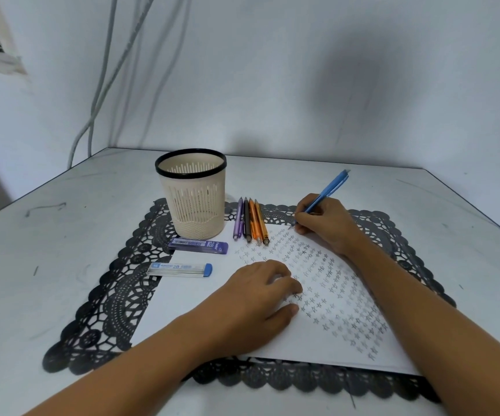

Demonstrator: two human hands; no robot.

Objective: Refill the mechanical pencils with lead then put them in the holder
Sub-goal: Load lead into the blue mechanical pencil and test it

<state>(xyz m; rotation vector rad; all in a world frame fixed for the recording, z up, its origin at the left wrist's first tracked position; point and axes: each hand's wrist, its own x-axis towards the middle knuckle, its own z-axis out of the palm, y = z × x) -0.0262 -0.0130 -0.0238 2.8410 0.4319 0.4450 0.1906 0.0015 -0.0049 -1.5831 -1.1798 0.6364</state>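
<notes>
Holder (194,205) looks empty with four pencils (251,220) just beside it, so I judge little done; my right hand (323,225) grips the blue pencil (328,190) on the paper (200,298), my left hand (257,301) rests relaxed there.

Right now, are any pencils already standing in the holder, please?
No, the holder holds nothing, and four pencils lie beside it.

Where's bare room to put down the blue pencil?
Free: the grey table left of the black lace mat, and blank white paper between the clear lead case and the left hand. Crowded: around the cream slotted holder, purple lead case and row of four pencils.
</notes>
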